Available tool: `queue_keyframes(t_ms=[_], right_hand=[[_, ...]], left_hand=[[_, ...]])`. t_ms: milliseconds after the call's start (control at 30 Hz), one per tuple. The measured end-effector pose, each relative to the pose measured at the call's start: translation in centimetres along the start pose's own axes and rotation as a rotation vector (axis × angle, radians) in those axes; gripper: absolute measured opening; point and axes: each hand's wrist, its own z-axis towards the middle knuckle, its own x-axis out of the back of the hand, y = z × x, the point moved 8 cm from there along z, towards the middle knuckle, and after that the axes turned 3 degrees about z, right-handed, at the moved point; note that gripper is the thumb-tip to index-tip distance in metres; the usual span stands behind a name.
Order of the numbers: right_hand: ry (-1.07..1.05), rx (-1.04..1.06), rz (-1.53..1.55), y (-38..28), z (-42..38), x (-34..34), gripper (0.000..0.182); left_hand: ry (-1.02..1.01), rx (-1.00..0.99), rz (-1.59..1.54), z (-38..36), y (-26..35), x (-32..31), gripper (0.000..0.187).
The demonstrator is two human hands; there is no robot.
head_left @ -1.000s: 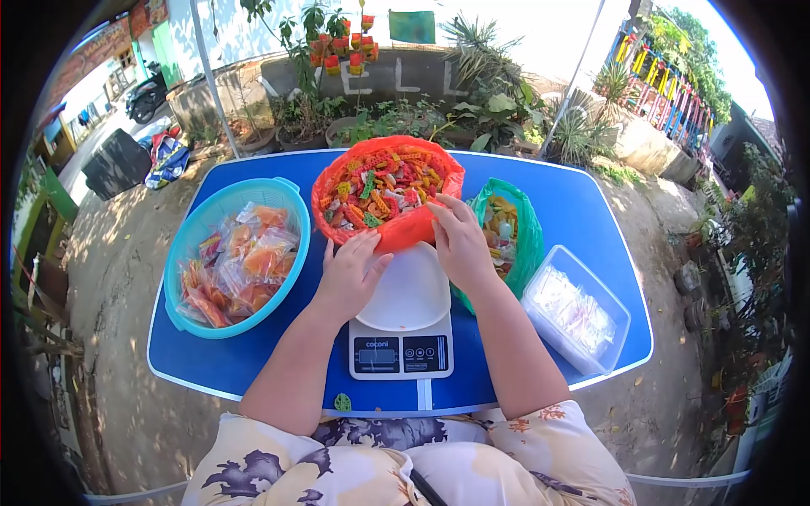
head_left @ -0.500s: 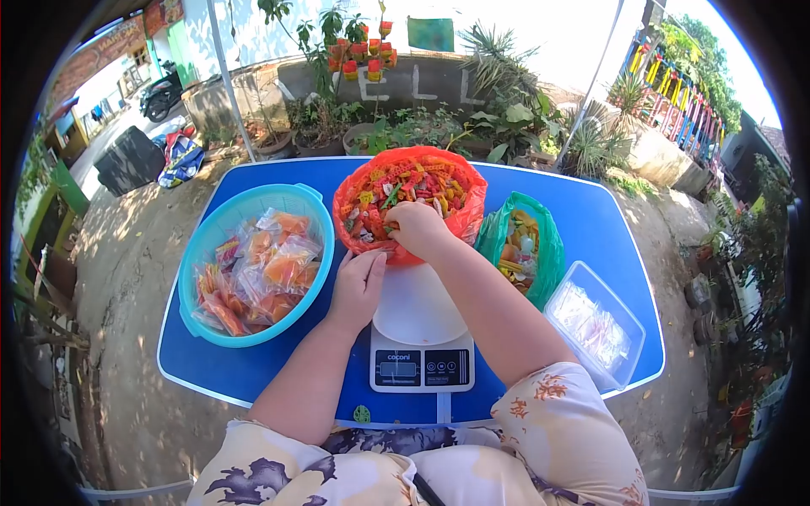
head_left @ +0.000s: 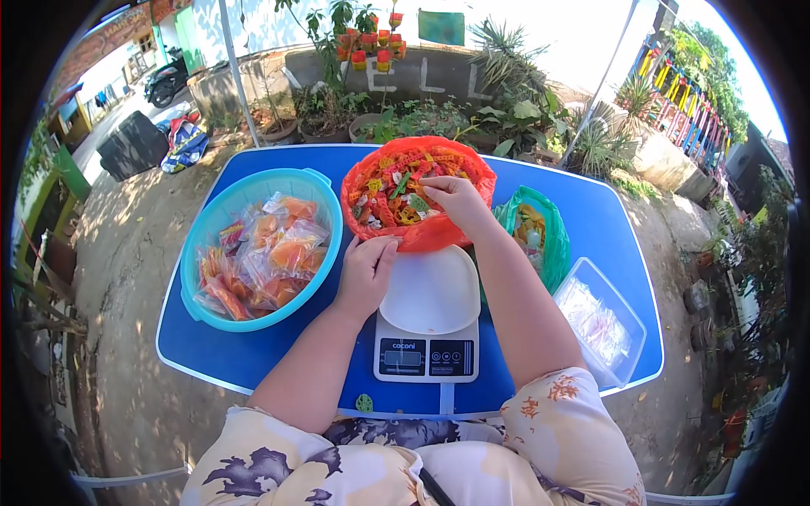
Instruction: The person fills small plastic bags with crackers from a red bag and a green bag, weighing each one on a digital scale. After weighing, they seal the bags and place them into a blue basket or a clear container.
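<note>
Red and heaped with snack pieces [head_left: 395, 202], the plastic bag [head_left: 422, 239] sits at twelve o'clock on the desk [head_left: 236, 356], its near rim pinched at seven o'clock by the fingers of the left hand [head_left: 365, 268]; those of the right hand [head_left: 461, 205] bend together at three o'clock, holding what, I can't tell. One hard tug could slump that thin rim, spilling pieces toward six o'clock, onto the scale [head_left: 429, 304].

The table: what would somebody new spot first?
Probably the red bag of colourful pieces far across the table, the left hand at its rim and the right hand over the pieces. Left of it sits a turquoise basket of clear packets; on the near side, a white scale.
</note>
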Motion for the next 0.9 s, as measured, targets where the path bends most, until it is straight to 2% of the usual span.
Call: queue_keyframes(t_ms=[100,300,500,600,700,800,900], right_hand=[[0.044,0.034,0.025,0.1,0.0,0.2,0.028],[0.012,0.053,-0.187,-0.7,-0.2,-0.3,0.032],[-0.018,-0.036,-0.196,-0.5,0.5,-0.4,0.027],[0.042,0.066,-0.142,-0.4,1.1,0.1,0.026],[0.185,0.198,-0.244,-1.1,1.2,0.8,0.024],[0.267,0.328,-0.524,-3.4,0.3,0.8,0.024],[0.102,0.179,-0.969,-3.5,-0.2,-0.8,0.026]], left_hand=[[0.013,-0.029,0.005,0.0,0.0,0.1,0.027],[0.001,-0.008,0.004,-0.1,-0.5,-0.2,0.028],[-0.032,0.043,0.012,-0.3,-0.9,-0.4,0.029],[-0.044,0.073,0.008,-0.4,-0.9,-0.4,0.03],[-0.045,0.057,0.003,-0.3,-1.1,-0.5,0.03],[-0.042,0.065,0.019,-0.4,-1.0,-0.5,0.03],[-0.043,0.07,0.019,-0.4,-1.1,-0.5,0.03]])
